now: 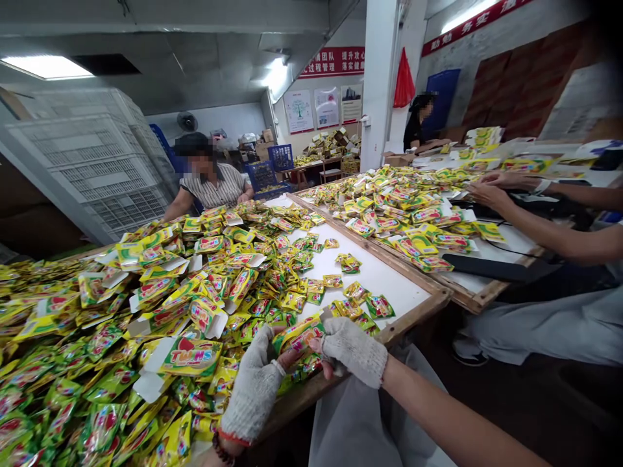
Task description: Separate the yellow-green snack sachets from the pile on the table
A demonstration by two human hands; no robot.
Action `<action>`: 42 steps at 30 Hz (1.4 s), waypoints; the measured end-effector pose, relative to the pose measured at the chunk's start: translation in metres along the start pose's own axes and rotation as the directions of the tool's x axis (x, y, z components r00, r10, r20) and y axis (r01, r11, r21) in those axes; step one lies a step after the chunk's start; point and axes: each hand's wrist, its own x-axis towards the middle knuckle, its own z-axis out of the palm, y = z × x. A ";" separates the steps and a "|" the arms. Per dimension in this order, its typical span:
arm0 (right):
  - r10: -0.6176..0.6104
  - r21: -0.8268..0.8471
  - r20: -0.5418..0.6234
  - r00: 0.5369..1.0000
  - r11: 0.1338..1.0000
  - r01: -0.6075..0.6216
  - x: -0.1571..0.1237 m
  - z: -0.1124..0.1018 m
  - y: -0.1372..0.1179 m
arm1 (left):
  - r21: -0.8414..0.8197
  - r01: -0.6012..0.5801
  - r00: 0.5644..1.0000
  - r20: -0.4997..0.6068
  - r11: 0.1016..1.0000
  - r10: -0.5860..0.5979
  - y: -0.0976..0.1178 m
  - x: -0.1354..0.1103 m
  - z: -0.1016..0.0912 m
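Observation:
My left hand (256,379), in a white knit glove with bare fingertips, closes on the left end of a small yellow-and-green candy box (298,333). My right hand (355,350), gloved the same way, grips the box's right end with its fingers bent around it. The box is held above the table's front edge, its printed face turned up. Just beyond it lie loose candy packets (357,292) in yellow and green wrappers. To the left rests a box printed TWINS (192,357), its white end flaps open.
Heaped packets (73,389) and flapped boxes (165,285) cover the table's left side. A wooden rim (413,311) borders the white tabletop (384,275). Across the table sits a person (219,185); another person's hands (491,188) work at the right. White crates (97,162) stand behind.

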 end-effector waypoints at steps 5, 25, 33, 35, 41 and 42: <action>0.017 0.003 -0.130 0.991 1.000 -0.017 0.006 0.002 0.005 | 0.082 -0.029 0.998 -0.059 0.996 0.033 -0.003 -0.004 0.009; -0.315 0.084 -0.616 0.722 0.885 0.458 0.070 -0.106 -0.034 | 0.854 -0.095 0.984 0.004 0.511 0.177 0.010 0.091 -0.010; -0.211 -0.415 -0.453 0.866 0.910 0.004 0.125 -0.090 0.008 | 0.940 0.005 0.998 -0.029 0.341 0.064 -0.017 0.143 0.028; -0.171 -0.533 -0.402 0.899 0.842 -0.079 0.138 -0.083 0.009 | 0.942 -0.011 0.998 -0.012 0.336 0.064 -0.020 0.143 0.027; -0.013 -0.728 -0.265 0.964 0.658 -0.191 0.142 -0.086 -0.002 | 0.951 -0.004 0.997 -0.018 0.310 0.069 -0.012 0.134 0.026; -0.002 -0.745 -0.248 0.969 0.639 -0.190 0.137 -0.088 -0.001 | 0.954 -0.006 0.997 -0.019 0.299 0.080 -0.010 0.132 0.027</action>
